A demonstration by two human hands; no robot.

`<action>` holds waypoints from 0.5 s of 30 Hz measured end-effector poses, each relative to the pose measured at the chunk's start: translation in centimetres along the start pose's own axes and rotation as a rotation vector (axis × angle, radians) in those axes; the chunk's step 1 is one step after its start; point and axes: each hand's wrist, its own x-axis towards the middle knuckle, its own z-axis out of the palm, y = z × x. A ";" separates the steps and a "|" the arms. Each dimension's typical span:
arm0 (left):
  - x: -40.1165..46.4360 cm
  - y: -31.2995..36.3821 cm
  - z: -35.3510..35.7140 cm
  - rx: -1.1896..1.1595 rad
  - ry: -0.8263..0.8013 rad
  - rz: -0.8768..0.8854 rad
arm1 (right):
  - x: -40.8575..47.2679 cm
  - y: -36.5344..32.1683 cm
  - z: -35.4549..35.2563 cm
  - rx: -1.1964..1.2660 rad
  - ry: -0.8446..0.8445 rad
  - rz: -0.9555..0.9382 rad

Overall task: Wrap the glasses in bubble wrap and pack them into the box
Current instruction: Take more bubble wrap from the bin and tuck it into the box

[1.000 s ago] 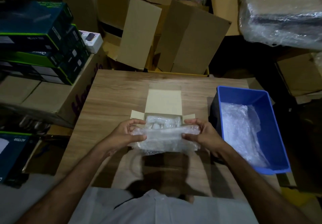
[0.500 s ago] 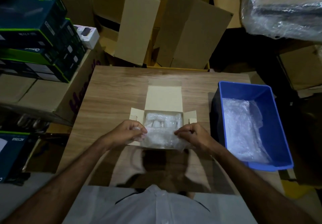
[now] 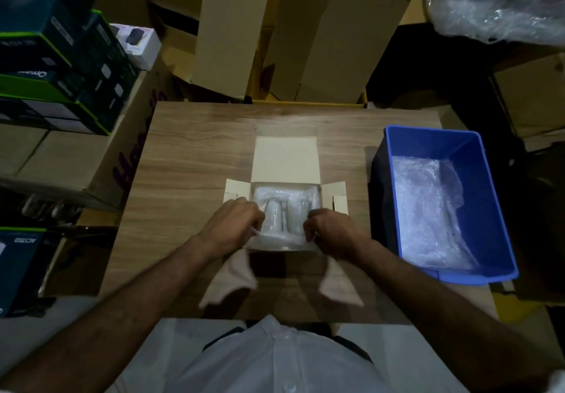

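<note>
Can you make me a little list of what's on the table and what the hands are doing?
box: small open cardboard box, flaps out, mid-table
inside: bubble-wrapped glasses
left hand: left hand grips the wrap at the box's left side
right hand: right hand grips the wrap at the box's right side
bin: blue bin holding spare bubble wrap
table: wooden table

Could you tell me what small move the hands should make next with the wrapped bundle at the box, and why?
Probably press the wrapped bundle fully down: both the left hand and right hand grip its ends at the box mouth, flaps open.
</note>
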 end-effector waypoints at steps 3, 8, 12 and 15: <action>0.4 0.4 0.5 0.037 -0.073 0.004 | 0.2 -0.4 0.4 -0.012 -0.049 -0.034; 1.3 1.8 0.9 0.291 -0.329 0.031 | 0.5 -0.1 0.0 0.012 -0.221 -0.111; 1.5 2.1 1.2 0.369 -0.433 0.045 | 1.2 0.1 0.2 -0.025 -0.164 -0.055; 2.1 2.1 1.3 0.442 -0.407 0.057 | 2.1 -0.4 0.6 -0.073 -0.122 0.007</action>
